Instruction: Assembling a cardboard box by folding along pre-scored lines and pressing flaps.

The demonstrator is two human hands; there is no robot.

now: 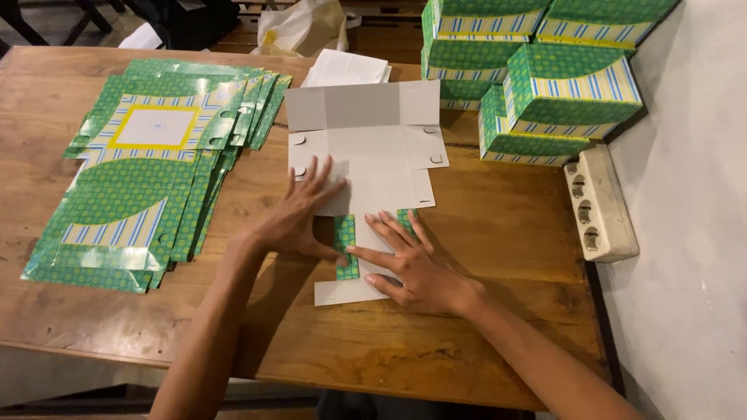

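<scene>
A flat cardboard box blank [373,152] lies white side up in the middle of the wooden table [498,233]. Its near flap is folded over, so a strip of green patterned print [345,241] shows. My left hand [299,214] lies flat with fingers spread on the blank's left near part. My right hand [408,264] presses down on the folded flap beside it, fingers pointing left. Neither hand grips anything.
A fanned stack of flat green, yellow and blue striped blanks [156,171] covers the table's left side. Several folded green boxes [545,78] are piled at the back right by the wall. A beige power strip [599,202] lies along the right edge. White sheets [346,68] lie behind.
</scene>
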